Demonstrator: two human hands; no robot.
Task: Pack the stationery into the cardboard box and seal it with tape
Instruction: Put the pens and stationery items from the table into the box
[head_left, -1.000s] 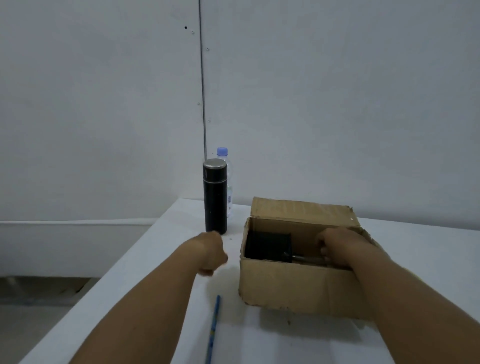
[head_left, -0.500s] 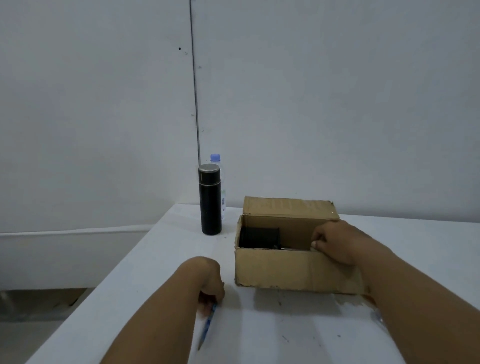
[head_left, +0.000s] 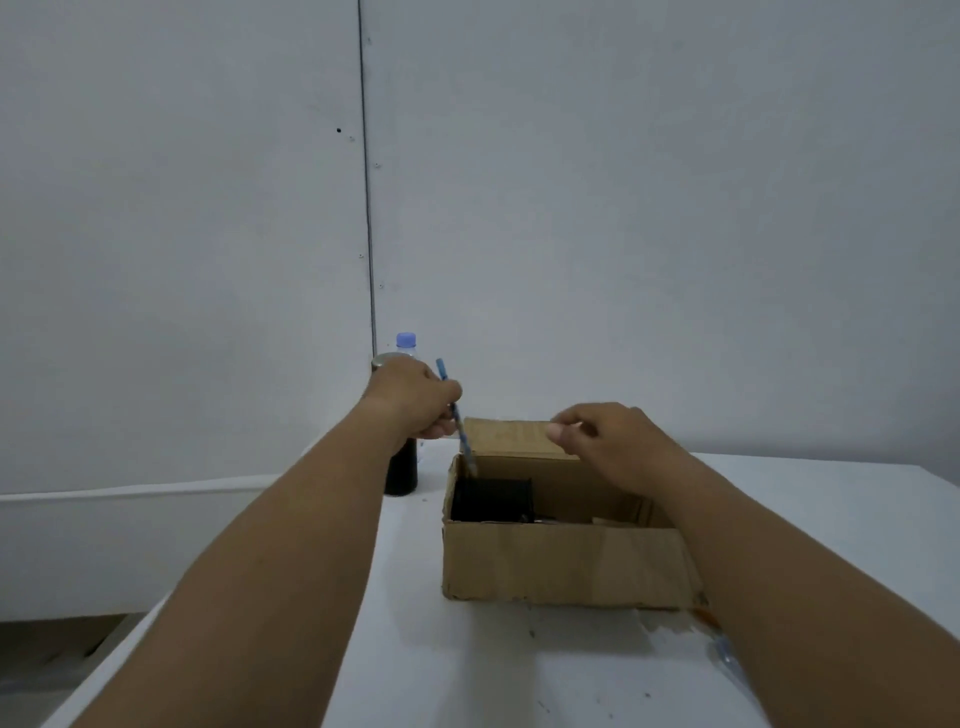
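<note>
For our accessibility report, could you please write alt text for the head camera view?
The left hand holds a blue pencil slanting down into the open cardboard box on a white table, while the right hand hovers over the box's far side, apparently empty. A black flask and a water bottle stand behind.

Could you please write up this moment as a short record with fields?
Left hand: grips a blue pen, tip down over the box's left end
Right hand: above the box's back flap; contact unclear
Box: open, on the table
In box: black item at the left
Left of box: black flask, bottle behind it
</note>
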